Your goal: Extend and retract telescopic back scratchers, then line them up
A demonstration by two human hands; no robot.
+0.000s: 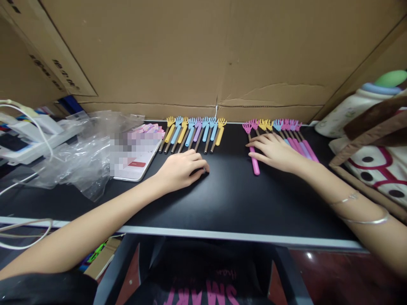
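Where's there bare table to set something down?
The widest bare patch is tabletop between the left hand and right hand, reaching the front edge. A slimmer gap separates the left back-scratcher row from the right back-scratcher row. Crowded: clear plastic and phone leftward, bottle and cloth bag rightward.

Left row of back scratchers (pixel 197 133): yellow, light blue and one purple; grey-brown shafts. Right row of back scratchers (pixel 278 125): heads pink, yellow and light blue; handle at near end solid pink. Bench (pixel 229 203): plain black, pale grey edge. Cardboard (pixel 190 55): brown, black print at left. Bottle (pixel 345 108): white, small greenish pattern, light blue collar, green top. Shirt (pixel 190 262): black, pink lettering. Bracelets (pixel 365 220): silver.
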